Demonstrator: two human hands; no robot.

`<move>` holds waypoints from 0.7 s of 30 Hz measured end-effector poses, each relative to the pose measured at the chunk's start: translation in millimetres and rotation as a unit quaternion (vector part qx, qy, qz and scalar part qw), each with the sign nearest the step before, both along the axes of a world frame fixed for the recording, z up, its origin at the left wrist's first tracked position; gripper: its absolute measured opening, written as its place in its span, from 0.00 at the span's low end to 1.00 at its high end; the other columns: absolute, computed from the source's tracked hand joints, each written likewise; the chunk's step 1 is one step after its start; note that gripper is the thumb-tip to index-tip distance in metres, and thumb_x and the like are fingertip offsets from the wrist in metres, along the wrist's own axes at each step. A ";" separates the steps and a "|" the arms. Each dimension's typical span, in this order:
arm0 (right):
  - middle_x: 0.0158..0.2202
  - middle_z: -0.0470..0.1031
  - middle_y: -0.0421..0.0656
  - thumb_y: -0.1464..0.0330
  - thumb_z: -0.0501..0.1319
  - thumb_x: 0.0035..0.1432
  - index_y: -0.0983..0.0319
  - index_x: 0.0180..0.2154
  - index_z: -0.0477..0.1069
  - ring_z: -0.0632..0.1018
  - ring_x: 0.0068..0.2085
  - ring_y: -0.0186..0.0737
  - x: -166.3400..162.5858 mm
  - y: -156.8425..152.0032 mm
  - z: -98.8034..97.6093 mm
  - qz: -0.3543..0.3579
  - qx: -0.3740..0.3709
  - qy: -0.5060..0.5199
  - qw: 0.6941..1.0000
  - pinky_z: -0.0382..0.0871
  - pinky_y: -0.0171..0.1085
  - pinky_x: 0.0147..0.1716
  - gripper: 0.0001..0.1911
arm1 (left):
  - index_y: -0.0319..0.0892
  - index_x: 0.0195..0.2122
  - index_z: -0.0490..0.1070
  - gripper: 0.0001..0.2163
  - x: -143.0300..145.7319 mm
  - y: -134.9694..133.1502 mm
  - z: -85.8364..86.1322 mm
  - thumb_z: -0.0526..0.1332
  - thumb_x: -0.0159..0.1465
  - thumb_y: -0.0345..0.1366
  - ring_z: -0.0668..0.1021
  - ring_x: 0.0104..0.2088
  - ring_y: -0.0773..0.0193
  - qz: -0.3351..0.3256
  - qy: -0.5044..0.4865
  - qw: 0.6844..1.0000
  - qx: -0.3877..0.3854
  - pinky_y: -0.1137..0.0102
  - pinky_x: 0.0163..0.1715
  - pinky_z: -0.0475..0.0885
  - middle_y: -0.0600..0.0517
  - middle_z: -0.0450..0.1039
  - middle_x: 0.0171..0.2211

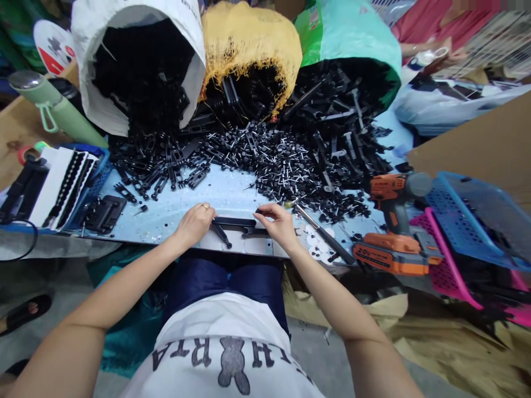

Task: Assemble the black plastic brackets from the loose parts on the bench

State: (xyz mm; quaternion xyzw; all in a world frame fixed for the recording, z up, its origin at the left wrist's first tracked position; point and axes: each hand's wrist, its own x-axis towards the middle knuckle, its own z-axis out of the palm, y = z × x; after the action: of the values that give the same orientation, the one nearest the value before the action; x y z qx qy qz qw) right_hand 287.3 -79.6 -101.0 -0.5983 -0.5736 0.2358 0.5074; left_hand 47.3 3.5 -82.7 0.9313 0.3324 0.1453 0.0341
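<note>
The black plastic bar [234, 222] lies flat, well left of the cordless drill [394, 221]. The left hand [194, 224] holds the end farther from the drill with fingers curled over it, and the right hand [279, 224] pinches the nearer end between thumb and forefinger. Risk: the screw heap [282, 160], left of and beyond the drill, lies close, so loose screws could probably slide under the bar and tilt it.
</note>
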 end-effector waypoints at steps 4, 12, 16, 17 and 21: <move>0.34 0.72 0.46 0.59 0.59 0.59 0.62 0.33 0.71 0.75 0.37 0.39 -2.9 -6.0 1.7 0.012 0.050 -0.102 0.993 0.72 0.39 0.39 0.13 | 0.37 0.32 0.68 0.13 1.4 -7.0 -10.6 0.48 0.67 0.36 0.71 0.32 0.61 -0.010 -0.014 0.999 0.037 0.67 0.34 0.68 0.47 0.67 0.27; 0.35 0.73 0.45 0.62 0.59 0.61 0.61 0.35 0.71 0.76 0.35 0.39 0.0 -15.3 1.0 0.032 0.099 -0.188 0.977 0.73 0.38 0.37 0.09 | 0.37 0.42 0.68 0.15 2.4 -11.5 -38.2 0.42 0.69 0.34 0.73 0.34 0.65 -0.056 -0.052 0.997 0.007 0.67 0.41 0.69 0.48 0.69 0.29; 0.36 0.73 0.43 0.67 0.60 0.60 0.62 0.37 0.71 0.76 0.36 0.38 -0.4 -13.0 -6.4 0.034 0.168 -0.292 0.941 0.71 0.37 0.38 0.05 | 0.36 0.39 0.69 0.16 0.1 -1.3 -34.8 0.44 0.69 0.36 0.73 0.35 0.65 -0.038 -0.044 0.998 0.015 0.69 0.39 0.68 0.47 0.70 0.29; 0.36 0.73 0.43 0.68 0.61 0.60 0.63 0.37 0.71 0.76 0.36 0.38 -0.8 -12.2 -8.8 0.040 0.190 -0.312 0.930 0.71 0.36 0.37 0.05 | 0.36 0.38 0.69 0.16 -0.6 -0.1 -33.7 0.44 0.69 0.36 0.73 0.34 0.66 -0.047 -0.043 0.998 0.024 0.70 0.38 0.68 0.47 0.70 0.29; 0.37 0.73 0.44 0.68 0.61 0.60 0.62 0.42 0.71 0.76 0.36 0.41 -0.2 -12.9 -25.5 0.078 0.220 -0.335 0.913 0.71 0.39 0.37 0.08 | 0.36 0.37 0.71 0.18 2.6 -5.5 -31.4 0.43 0.69 0.35 0.73 0.33 0.66 -0.052 -0.043 0.997 0.039 0.70 0.37 0.66 0.47 0.71 0.30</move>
State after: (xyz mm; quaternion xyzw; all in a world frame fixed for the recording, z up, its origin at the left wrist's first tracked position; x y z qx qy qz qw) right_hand 287.1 -92.5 -126.5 -0.4687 -0.7920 -0.0717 0.3846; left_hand 49.8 -2.0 -114.1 0.9407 0.2761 0.1960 0.0197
